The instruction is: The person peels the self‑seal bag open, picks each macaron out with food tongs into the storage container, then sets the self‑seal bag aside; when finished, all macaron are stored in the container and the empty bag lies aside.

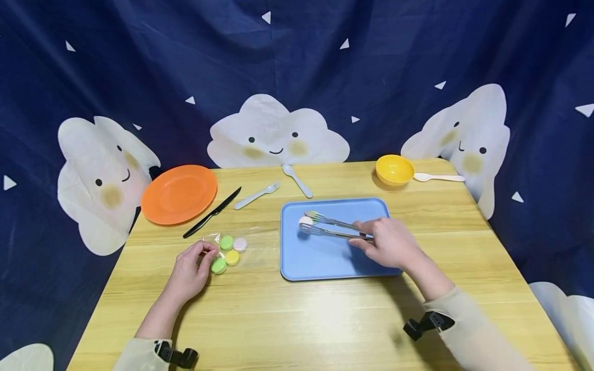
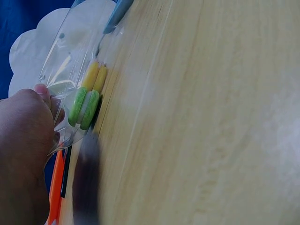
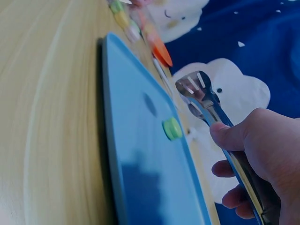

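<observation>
Gripping the tongs in my right hand, I hold their tips over the blue tray, where a macaron lies. My left hand pinches the clear bag of macarons on the table.
</observation>
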A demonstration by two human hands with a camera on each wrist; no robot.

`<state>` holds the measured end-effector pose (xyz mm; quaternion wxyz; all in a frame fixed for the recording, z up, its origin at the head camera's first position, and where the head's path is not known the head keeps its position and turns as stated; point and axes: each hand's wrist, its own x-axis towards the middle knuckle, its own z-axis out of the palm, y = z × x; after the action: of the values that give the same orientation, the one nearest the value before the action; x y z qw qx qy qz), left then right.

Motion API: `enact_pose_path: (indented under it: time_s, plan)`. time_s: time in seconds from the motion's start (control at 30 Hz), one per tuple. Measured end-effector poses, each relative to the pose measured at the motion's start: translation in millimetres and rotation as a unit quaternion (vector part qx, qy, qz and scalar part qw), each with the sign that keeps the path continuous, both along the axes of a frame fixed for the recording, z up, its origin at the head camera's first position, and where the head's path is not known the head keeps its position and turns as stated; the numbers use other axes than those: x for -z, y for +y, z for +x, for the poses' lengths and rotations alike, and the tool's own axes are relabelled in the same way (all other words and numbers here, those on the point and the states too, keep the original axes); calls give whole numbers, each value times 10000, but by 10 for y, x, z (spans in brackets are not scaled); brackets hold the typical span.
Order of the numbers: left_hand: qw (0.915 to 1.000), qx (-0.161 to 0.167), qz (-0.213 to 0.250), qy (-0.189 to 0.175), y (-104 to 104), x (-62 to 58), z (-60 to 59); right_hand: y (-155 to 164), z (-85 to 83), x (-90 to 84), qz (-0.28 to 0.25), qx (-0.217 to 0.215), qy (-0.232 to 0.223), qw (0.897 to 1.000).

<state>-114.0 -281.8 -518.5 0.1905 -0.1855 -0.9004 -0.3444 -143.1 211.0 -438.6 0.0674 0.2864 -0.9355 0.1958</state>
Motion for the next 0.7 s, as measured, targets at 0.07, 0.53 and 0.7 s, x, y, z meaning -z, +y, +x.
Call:
enact_pose_path:
  time_s: [0.07, 0.53, 0.7]
  plan:
    - [10000, 6, 1, 19, 1, 3, -3, 78, -7, -6, -15, 84, -3, 10000]
    - [9999, -54, 59, 104, 4, 1, -11, 468, -30, 57, 197, 708, -79, 9973]
    - [9999, -10, 95, 119, 8, -7, -12, 520, -37, 111, 264, 866, -156, 9958]
